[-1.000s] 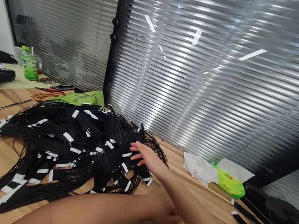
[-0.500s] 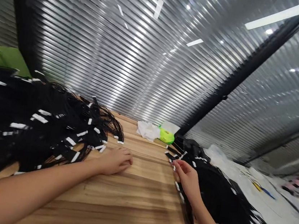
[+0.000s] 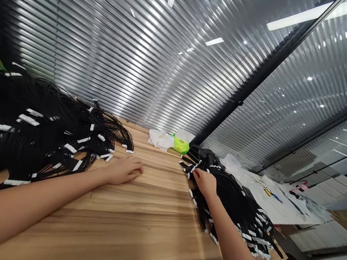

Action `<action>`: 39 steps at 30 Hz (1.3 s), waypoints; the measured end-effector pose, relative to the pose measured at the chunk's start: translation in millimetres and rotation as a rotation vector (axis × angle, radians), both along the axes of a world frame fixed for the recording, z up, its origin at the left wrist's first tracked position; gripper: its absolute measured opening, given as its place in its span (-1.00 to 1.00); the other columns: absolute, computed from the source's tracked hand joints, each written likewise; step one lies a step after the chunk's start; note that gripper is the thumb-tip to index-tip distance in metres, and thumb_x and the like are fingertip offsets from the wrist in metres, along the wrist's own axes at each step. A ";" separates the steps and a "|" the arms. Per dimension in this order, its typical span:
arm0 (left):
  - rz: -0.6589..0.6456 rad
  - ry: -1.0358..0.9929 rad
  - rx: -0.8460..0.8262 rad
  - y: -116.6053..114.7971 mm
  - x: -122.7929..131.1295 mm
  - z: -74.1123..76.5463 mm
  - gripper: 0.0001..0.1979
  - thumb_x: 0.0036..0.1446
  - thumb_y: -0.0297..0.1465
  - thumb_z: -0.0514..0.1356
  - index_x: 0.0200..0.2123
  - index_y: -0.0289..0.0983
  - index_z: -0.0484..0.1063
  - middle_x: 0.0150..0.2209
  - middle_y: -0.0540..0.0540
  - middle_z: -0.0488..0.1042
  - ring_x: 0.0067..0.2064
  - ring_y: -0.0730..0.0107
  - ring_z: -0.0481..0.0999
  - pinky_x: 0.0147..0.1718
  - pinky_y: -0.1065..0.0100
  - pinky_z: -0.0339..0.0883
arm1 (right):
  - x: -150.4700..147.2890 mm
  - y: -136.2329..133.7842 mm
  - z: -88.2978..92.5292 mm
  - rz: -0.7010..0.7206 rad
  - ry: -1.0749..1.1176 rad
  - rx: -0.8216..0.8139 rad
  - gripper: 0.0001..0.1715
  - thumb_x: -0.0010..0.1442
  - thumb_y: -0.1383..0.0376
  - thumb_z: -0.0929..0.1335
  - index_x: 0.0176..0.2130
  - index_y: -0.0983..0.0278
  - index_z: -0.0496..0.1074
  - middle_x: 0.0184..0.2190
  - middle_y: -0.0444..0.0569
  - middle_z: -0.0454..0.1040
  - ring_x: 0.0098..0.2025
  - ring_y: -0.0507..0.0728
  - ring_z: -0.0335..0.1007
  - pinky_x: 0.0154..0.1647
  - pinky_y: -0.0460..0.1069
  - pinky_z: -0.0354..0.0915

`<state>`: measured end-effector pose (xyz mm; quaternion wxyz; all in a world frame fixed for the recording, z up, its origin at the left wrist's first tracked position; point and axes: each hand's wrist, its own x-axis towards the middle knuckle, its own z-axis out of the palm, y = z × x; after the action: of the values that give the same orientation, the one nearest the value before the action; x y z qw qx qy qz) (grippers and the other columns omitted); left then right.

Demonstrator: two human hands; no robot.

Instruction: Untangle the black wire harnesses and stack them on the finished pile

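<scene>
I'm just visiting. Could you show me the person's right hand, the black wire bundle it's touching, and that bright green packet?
Right hand [image 3: 205,183]: head view, on the back of the hand.
Black wire bundle [image 3: 234,200]: head view, on the wires just beyond the hand.
Green packet [image 3: 180,145]: head view, on the packet's middle.

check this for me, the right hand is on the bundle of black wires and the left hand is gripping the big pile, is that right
Not quite: the left hand isn't gripping the big pile of black wires. It lies on the wooden table beside the pile, as the head view shows. The right hand is on the bundle of black wires, as you said.
</scene>
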<state>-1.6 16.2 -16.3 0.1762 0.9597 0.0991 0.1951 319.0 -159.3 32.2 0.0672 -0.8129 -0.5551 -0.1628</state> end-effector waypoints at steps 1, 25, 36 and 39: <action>0.001 -0.004 0.005 0.1 -0.2 -0.7 -0.80 0.24 -0.35 0.02 -0.21 -0.24 0.42 -0.16 -0.08 0.46 -0.07 0.28 0.38 -0.01 0.27 0.14 | 1.1 3.8 1.8 0.006 -0.025 -0.005 -0.60 0.30 0.20 0.18 -0.21 0.29 0.53 -0.30 0.17 0.60 -0.20 0.24 0.48 -0.08 0.09 0.16; -0.005 -0.031 0.032 4.5 3.9 -10.3 -0.82 0.25 -0.34 0.04 -0.21 -0.20 0.43 -0.16 -0.05 0.47 -0.07 0.28 0.39 -0.02 0.26 0.15 | 101.7 -34.7 83.2 -0.255 0.058 -0.186 -0.47 0.06 -0.07 0.32 -0.11 0.21 0.51 -0.03 0.12 0.52 0.01 0.40 0.42 -0.04 0.23 0.29; -0.009 -0.028 0.016 4.0 3.1 -10.3 -0.84 0.24 -0.36 0.05 -0.22 -0.19 0.42 -0.14 -0.03 0.46 -0.06 0.29 0.40 -0.02 0.25 0.15 | 16.0 -26.4 97.1 0.031 0.487 0.163 -0.41 -0.03 -0.21 0.32 -0.26 0.17 0.52 -0.31 0.06 0.58 -0.21 0.31 0.45 -0.10 0.20 0.27; -0.001 -0.023 0.013 2.8 2.8 -8.6 -0.84 0.23 -0.36 0.04 -0.22 -0.19 0.42 -0.14 -0.03 0.46 -0.06 0.27 0.40 -0.03 0.25 0.15 | -51.0 -20.6 84.1 0.302 0.770 0.185 -0.12 -0.06 -0.41 0.11 -0.24 0.21 0.46 -0.34 0.07 0.57 -0.25 0.24 0.48 -0.17 0.14 0.34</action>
<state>1.2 19.1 -24.8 0.1713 0.9585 0.0954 0.2069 268.0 -179.9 116.3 0.3655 -0.7145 -0.5853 0.1155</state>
